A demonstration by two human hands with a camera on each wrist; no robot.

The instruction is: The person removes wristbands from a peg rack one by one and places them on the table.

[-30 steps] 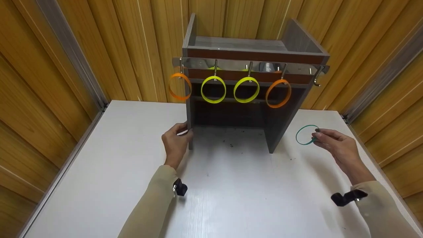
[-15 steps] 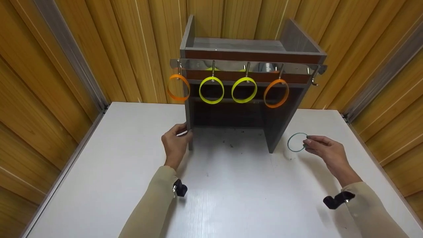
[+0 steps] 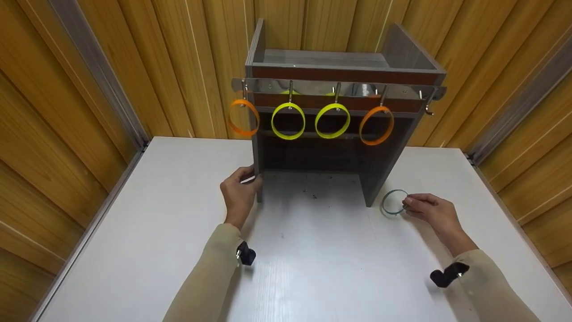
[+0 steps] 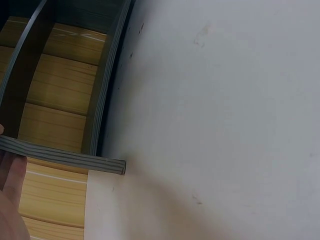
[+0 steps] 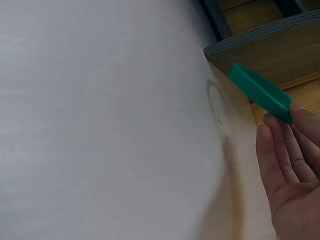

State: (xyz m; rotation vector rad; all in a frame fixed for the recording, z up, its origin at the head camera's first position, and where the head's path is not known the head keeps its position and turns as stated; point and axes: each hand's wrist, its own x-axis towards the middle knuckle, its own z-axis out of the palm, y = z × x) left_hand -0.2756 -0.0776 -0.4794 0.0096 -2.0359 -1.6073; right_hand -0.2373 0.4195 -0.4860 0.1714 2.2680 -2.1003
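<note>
My left hand [image 3: 240, 192] grips the front edge of the left side panel [image 3: 258, 156] of a grey wooden rack, near its foot. In the left wrist view only part of that hand [image 4: 12, 200] shows, at the panel's edge. My right hand [image 3: 435, 217] pinches a thin green ring [image 5: 262, 92] between thumb and fingers, to the right of the rack and low over the table. Along the rack's front runs a metal hook rail [image 3: 308, 86]. From it hang an orange ring [image 3: 244, 133], two yellow rings, one a yellow ring [image 3: 289, 137], and another orange ring [image 3: 376, 142].
At the rail's right end a bare hook [image 3: 429, 109] sticks out. The rack's right side panel [image 3: 384, 165] stands between the ring hand and the rack's inside. Dark specks [image 3: 314, 196] lie on the white table [image 3: 313, 268]. Wooden walls [image 3: 187, 67] enclose the table.
My right hand has moved left and toward me with the green ring, down closer to the table beside the rack. My left hand keeps its hold on the panel.
</note>
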